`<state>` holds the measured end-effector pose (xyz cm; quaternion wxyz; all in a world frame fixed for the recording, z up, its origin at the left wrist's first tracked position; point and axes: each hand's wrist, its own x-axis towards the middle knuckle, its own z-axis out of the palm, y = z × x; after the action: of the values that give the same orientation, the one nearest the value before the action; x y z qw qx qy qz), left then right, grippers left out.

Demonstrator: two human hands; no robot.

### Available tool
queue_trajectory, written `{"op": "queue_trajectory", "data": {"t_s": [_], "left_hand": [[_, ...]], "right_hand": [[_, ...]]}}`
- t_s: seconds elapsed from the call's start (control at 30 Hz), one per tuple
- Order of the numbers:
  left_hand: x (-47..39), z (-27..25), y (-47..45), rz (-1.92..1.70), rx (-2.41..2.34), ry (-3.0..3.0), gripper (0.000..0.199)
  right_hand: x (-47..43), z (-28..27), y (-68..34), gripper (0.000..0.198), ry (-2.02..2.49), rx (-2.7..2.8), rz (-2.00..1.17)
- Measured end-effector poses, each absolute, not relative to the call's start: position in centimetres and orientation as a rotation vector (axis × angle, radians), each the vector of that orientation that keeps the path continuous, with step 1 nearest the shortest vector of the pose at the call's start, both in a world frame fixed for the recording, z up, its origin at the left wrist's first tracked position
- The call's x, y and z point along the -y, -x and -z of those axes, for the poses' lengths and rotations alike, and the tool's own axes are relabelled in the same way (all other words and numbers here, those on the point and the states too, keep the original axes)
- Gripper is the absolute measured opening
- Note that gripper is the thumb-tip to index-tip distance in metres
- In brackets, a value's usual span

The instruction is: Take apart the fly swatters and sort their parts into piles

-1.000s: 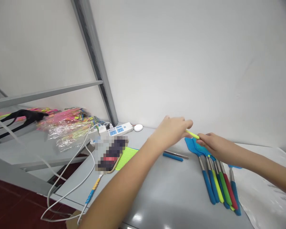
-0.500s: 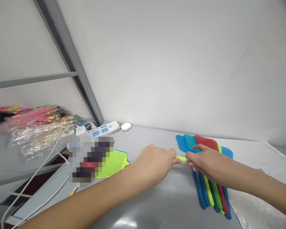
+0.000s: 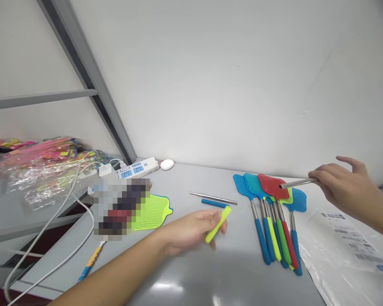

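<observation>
My left hand (image 3: 191, 229) is closed on a yellow-green handle grip (image 3: 217, 226), held at a slant over the middle of the table. Out to the right, my right hand (image 3: 346, 180) pinches a bare metal tube (image 3: 298, 183) whose open end points left, above the fly swatters. Behind my left hand lie a thin metal rod (image 3: 213, 198) and a blue handle grip (image 3: 214, 203) on the tabletop. Several fly swatters with blue, teal, red (image 3: 271, 186) and yellow-green heads lie fanned side by side, their coloured handles towards me.
Yellow-green swatter heads (image 3: 156, 211) lie at the left, beside a pixelated patch. Behind them are a power strip (image 3: 138, 168) and a white rounded object (image 3: 167, 165). Clear bags (image 3: 51, 170) fill the left shelf; a labelled plastic bag (image 3: 341, 250) lies at the right.
My hands were together at the yellow-green grip; now they are far apart. The grip stays in my left hand, and my right hand has moved right with the metal tube.
</observation>
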<state>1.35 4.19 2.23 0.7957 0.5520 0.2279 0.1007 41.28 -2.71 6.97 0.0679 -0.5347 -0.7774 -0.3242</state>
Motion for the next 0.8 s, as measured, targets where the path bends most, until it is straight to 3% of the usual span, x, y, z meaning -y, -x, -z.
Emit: {"op": "queue_trajectory", "data": {"t_s": [0.13,0.33,0.5,0.8], "left_hand": [[-4.8,-1.0,-2.3,-0.574,-0.603,-1.552,0.03],[-5.0,-0.1,-1.8,-0.554,-0.696,-2.1,0.009],[-5.7,1.0,-1.3,-0.563,-0.627,-2.494,0.011],[-7.1,2.6,-2.6,-0.61,-0.836,-2.666,0.012]], "right_hand": [[1.7,-5.4,-39.1,0.017,1.634,2.285,0.894],[-0.5,-2.0,-33.0,0.024,1.526,2.059,0.814],[-1.6,0.4,-32.8,0.02,1.471,1.949,0.776],[-1.9,1.6,-34.3,0.019,1.505,1.987,0.878]]}}
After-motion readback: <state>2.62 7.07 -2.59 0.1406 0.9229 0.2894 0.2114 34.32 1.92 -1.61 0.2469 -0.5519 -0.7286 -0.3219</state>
